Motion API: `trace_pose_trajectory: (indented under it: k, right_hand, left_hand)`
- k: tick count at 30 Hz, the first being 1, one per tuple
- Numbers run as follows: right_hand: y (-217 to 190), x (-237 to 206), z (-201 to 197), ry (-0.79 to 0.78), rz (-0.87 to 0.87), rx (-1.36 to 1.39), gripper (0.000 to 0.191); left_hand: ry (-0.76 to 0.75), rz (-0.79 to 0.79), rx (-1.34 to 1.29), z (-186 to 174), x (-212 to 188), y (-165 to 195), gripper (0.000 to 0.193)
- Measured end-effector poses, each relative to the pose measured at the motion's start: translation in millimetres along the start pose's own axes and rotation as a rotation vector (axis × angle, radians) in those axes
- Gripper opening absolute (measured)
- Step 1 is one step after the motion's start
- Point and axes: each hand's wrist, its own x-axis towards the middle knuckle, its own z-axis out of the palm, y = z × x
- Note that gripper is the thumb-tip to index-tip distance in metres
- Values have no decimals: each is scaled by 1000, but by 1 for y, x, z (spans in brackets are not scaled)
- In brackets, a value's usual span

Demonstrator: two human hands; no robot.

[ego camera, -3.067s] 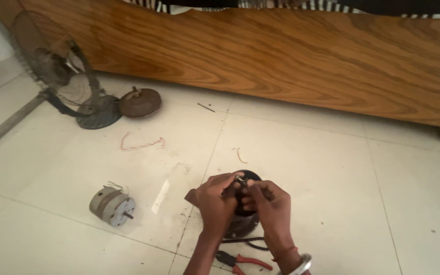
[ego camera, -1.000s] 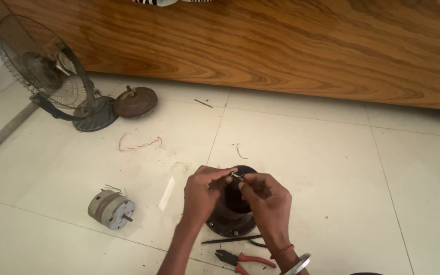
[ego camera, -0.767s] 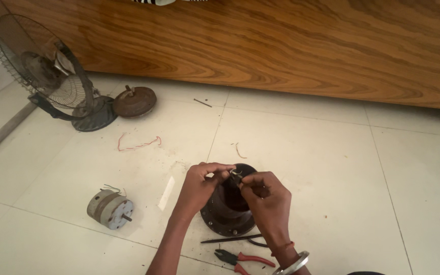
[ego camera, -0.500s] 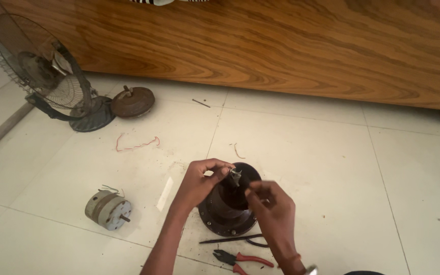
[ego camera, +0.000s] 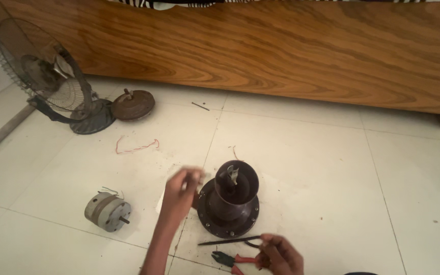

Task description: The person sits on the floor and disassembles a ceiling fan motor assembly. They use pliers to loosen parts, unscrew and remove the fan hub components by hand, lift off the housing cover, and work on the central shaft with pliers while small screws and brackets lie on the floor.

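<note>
The work looks to be at a tool change on the dark housing (ego camera: 228, 206), which stands upright on the floor (ego camera: 306, 168) with a short stub showing in its open top; the right hand (ego camera: 280, 254), fingers curled, reaches the red pliers (ego camera: 232, 259) at the housing's six o'clock, grip unclear; the left hand (ego camera: 178, 193) blurs at its nine o'clock, fingers loosely bent, holding nothing I can make out; next likely needs a firm grasp on the pliers; a grey motor (ego camera: 107, 211) lies farther toward nine.
</note>
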Motion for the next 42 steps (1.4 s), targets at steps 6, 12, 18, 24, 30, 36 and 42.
trace_pose_trajectory:
  k: [6,12,18,24,30,36,42]
  right_hand:
    - [65,23,-1,-181,643,463,31]
    - [66,44,-8,-400,138,-21,37]
    - [33,70,-38,-245,-74,-524,19]
    - [-22,101,-49,-48,-385,-1178,15]
    - [22,78,-48,-418,116,-215,24]
    - [85,26,-22,-497,158,244,43]
    - [83,13,-19,-492,223,423,55]
  left_hand:
    - [-217,-6,-85,49,-96,-124,32]
    - [-369,525,424,101,-104,-213,21]
    - [-317,264,359,38,-104,-201,37]
    - [-240,-249,431,0,-105,-163,33]
    - [-378,-132,-36,73,-128,-203,46]
    - [-469,251,316,94,-125,-211,40]
    - [-347,36,356,92,-137,-169,31]
